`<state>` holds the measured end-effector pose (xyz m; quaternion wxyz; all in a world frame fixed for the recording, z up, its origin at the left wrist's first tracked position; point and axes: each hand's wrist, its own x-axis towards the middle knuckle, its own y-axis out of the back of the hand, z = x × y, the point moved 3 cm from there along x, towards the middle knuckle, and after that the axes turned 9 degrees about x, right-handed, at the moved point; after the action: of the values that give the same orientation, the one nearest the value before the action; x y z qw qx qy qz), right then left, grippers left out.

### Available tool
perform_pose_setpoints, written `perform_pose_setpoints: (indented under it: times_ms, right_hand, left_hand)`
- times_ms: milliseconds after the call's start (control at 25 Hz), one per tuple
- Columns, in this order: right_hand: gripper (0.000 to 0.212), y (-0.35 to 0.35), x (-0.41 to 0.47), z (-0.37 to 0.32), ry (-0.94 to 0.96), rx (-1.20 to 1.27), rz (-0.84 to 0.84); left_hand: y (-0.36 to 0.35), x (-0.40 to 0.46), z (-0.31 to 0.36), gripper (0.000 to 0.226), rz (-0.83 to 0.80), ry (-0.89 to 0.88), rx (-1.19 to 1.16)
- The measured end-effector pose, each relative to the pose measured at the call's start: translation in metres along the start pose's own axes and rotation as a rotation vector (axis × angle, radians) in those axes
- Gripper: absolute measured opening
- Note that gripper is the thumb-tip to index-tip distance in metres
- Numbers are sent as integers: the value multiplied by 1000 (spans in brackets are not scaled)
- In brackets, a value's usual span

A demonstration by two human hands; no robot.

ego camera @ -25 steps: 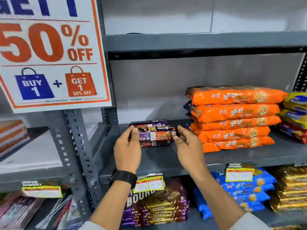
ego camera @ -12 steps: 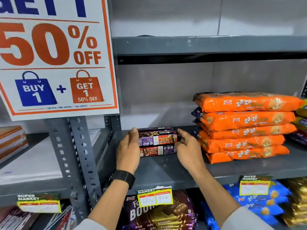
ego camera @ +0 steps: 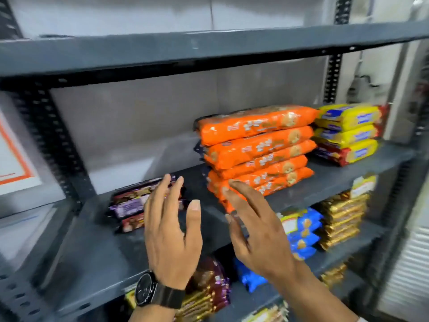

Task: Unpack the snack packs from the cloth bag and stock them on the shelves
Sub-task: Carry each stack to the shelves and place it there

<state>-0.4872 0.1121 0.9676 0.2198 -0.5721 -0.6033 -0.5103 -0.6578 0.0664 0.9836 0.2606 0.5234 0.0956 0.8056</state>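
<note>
A small stack of dark purple and brown snack packs [ego camera: 130,205] lies on the grey middle shelf [ego camera: 97,256], at its left end. My left hand [ego camera: 171,231], with a black watch on the wrist, hovers in front of that stack with fingers spread and nothing in it. My right hand [ego camera: 253,228] is also spread and empty, in front of the lower left corner of a tall stack of orange biscuit packs [ego camera: 257,147]. No cloth bag is in view.
Yellow packs [ego camera: 348,133] are stacked right of the orange ones. Below the shelf are purple packs [ego camera: 209,289], blue packs [ego camera: 301,231] and gold packs [ego camera: 343,221]. A slotted upright [ego camera: 53,145] stands at the left; an upper shelf [ego camera: 209,49] runs overhead.
Both hands have let go of the purple packs and drawn back toward me, fingers spread. The view has swung right and tilted, so the sale sign is nearly out of frame.
</note>
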Motion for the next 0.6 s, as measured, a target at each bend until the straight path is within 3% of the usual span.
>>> perform_pose_setpoints:
  times_ms: [80, 200, 400, 600]
  right_hand:
    - [55, 57, -26, 24, -63, -179, 32]
    - [71, 169, -96, 63, -325, -442, 63]
    - [84, 348, -239, 84, -716, -704, 116]
    - [79, 461, -358, 89, -1005, -711, 217]
  left_hand:
    - [-32, -18, 45, 52, -69, -130, -94]
    - [-90, -70, 131, 58, -278, -299, -223]
    - [-179, -183, 275, 74, -694, -363, -340]
    - [-241, -302, 386, 70, -1139, -346, -424]
